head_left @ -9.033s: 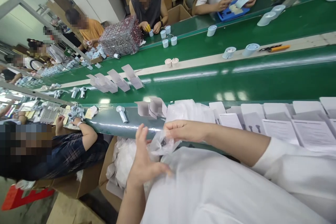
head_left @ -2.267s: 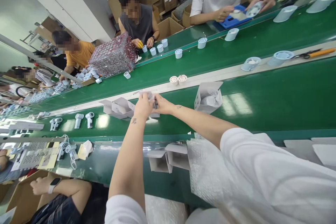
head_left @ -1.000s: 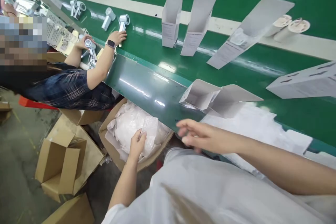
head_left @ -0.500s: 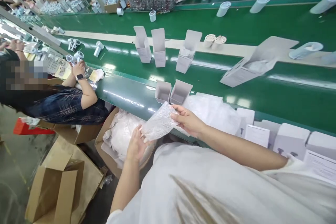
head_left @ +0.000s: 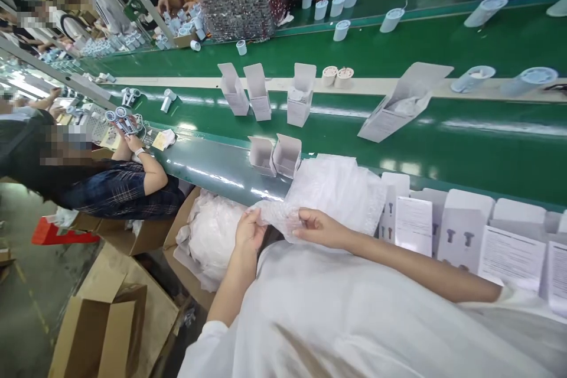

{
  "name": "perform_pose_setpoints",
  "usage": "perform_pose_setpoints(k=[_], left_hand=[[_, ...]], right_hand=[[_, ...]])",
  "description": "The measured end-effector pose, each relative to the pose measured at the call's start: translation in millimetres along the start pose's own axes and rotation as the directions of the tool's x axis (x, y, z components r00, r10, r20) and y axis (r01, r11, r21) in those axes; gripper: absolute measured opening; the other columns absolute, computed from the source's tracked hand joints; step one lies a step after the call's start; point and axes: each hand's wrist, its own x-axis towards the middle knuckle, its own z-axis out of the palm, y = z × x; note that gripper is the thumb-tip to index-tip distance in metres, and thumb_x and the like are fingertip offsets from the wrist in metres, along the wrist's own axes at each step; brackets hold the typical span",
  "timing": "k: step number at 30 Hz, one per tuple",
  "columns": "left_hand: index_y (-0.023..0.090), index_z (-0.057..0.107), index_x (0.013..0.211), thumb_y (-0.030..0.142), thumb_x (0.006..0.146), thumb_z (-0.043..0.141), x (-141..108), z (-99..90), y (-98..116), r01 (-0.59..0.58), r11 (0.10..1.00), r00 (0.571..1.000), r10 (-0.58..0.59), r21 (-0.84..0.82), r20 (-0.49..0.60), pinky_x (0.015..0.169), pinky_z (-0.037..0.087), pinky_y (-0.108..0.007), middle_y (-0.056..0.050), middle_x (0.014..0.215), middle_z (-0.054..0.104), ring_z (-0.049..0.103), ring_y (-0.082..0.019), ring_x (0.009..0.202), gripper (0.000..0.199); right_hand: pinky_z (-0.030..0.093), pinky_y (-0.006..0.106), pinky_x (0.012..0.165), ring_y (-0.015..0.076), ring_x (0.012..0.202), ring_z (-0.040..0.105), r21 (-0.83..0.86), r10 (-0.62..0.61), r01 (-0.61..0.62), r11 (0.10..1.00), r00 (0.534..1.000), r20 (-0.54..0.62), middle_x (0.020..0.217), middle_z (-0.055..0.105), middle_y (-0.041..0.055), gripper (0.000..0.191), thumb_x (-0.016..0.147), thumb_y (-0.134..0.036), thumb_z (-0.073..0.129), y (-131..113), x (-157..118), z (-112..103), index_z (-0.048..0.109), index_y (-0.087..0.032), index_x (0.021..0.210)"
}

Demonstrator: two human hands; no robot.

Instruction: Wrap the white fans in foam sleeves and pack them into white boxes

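A clear bubble-wrap bag (head_left: pixel 280 216) is stretched between my two hands, close to my body at the bench edge. My left hand (head_left: pixel 249 230) pinches its left end. The fingers of my right hand (head_left: pixel 316 227) are closed on its right end. Just beyond, a stack of white bubble bags (head_left: pixel 336 192) lies on the bench. Two small open boxes (head_left: pixel 287 156) stand beside that stack. Below my left hand, a carton (head_left: pixel 183 254) holds a heap of white bags (head_left: pixel 215 230).
Open white boxes (head_left: pixel 299 106) stand on the green conveyor (head_left: pixel 496 130). Printed boxes and leaflets (head_left: pixel 414 218) line the bench at right. A co-worker (head_left: pixel 110 180) sits at left, holding blue-white devices. Empty brown cartons (head_left: pixel 100 331) lie on the floor.
The bag has moved down toward my body and is now held more level and bunched. My left hand has closed on its end. The view has shifted, showing more of the far workers.
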Motion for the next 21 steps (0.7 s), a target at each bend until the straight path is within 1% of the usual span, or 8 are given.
perform_pose_setpoints(k=[3,6,9,12,15,18,20,21], left_hand=[[0.018,0.056,0.09,0.017,0.062,0.078,6.8,-6.3,-4.5,-0.083,0.996,0.995,0.081,-0.033,-0.05,0.083,0.05,-0.029,-0.003,0.084,0.065,0.065,-0.016,0.084,0.035],[0.019,0.055,0.094,0.006,0.055,0.076,4.6,-22.0,-1.8,-0.132,0.991,0.985,0.129,-0.026,-0.112,0.084,0.048,-0.028,0.001,0.078,0.065,0.064,-0.014,0.079,0.046],[0.019,0.057,0.099,-0.001,0.047,0.072,-8.2,-31.9,-7.1,-0.046,0.998,0.998,0.048,-0.031,0.045,0.088,0.047,-0.03,-0.002,0.086,0.069,0.066,-0.016,0.085,0.058],[0.017,0.063,0.102,-0.002,0.044,0.071,-20.6,-37.1,-24.0,0.08,0.997,0.96,-0.075,-0.01,0.271,0.093,0.046,-0.035,-0.006,0.098,0.071,0.065,-0.022,0.097,0.062],[0.012,0.069,0.096,0.0,0.042,0.072,-20.9,-51.1,-37.2,0.182,0.981,0.905,-0.195,0.072,0.379,0.093,0.046,-0.039,-0.01,0.094,0.072,0.066,-0.027,0.098,0.055],[0.01,0.072,0.089,0.004,0.045,0.071,-11.1,-68.4,-33.3,0.138,0.979,0.932,-0.18,0.153,0.316,0.087,0.048,-0.039,-0.01,0.086,0.073,0.067,-0.027,0.088,0.044],[0.011,0.072,0.087,0.007,0.051,0.068,-4.3,-68.8,-22.3,0.03,0.952,0.967,-0.105,0.304,0.231,0.083,0.049,-0.036,-0.007,0.082,0.072,0.066,-0.023,0.082,0.037],[0.012,0.072,0.088,0.007,0.055,0.065,-2.0,-63.7,-15.5,-0.039,0.911,0.972,-0.061,0.411,0.228,0.082,0.049,-0.034,-0.006,0.083,0.072,0.065,-0.021,0.081,0.034]], right_hand=[[0.046,0.029,0.061,0.0149,0.061,0.056,0.083,0.068,-0.056,0.995,0.985,-0.156,0.065,0.06,0.0002,0.036,0.067,-0.053,0.073,6.6,-4.3,-5.7,0.063,-0.018,0.067],[0.043,0.028,0.053,0.0137,0.053,0.051,0.174,0.132,-0.068,0.982,0.912,-0.388,0.054,0.054,-0.0016,0.043,0.064,-0.056,0.073,14.6,-3.8,-16.8,0.053,-0.019,0.06],[0.043,0.026,0.054,0.0125,0.056,0.052,0.043,0.087,-0.076,0.996,0.885,-0.458,0.06,0.056,-0.0028,0.041,0.056,-0.046,0.081,20.8,1.0,-22.9,0.053,-0.019,0.069],[0.045,0.023,0.053,0.0119,0.059,0.052,-0.152,-0.065,-0.009,0.988,0.879,-0.473,0.068,0.055,-0.0049,0.05,0.051,-0.036,0.085,26.1,8.0,-27.1,0.05,-0.022,0.084],[0.046,0.023,0.046,0.0113,0.054,0.052,-0.19,-0.105,0.015,0.982,0.877,-0.469,0.076,0.053,-0.0048,0.061,0.06,-0.041,0.079,26.4,11.7,-40.6,0.044,-0.029,0.108],[0.054,0.029,0.053,0.0168,0.067,0.062,-0.375,-0.073,-0.054,0.926,0.946,-0.316,0.089,0.057,0.0012,0.064,0.07,-0.047,0.071,9.2,9.8,-57.2,0.043,-0.032,0.126],[0.058,0.037,0.073,0.025,0.096,0.065,-0.57,-0.101,-0.046,0.821,0.969,-0.224,0.112,0.059,0.0082,0.061,0.076,-0.05,0.065,-12.1,9.5,-56.7,0.046,-0.033,0.131],[0.056,0.041,0.084,0.0289,0.111,0.06,-0.653,-0.121,-0.025,0.757,0.976,-0.178,0.125,0.056,0.01,0.062,0.077,-0.051,0.064,-23.0,11.4,-50.6,0.046,-0.033,0.133]])
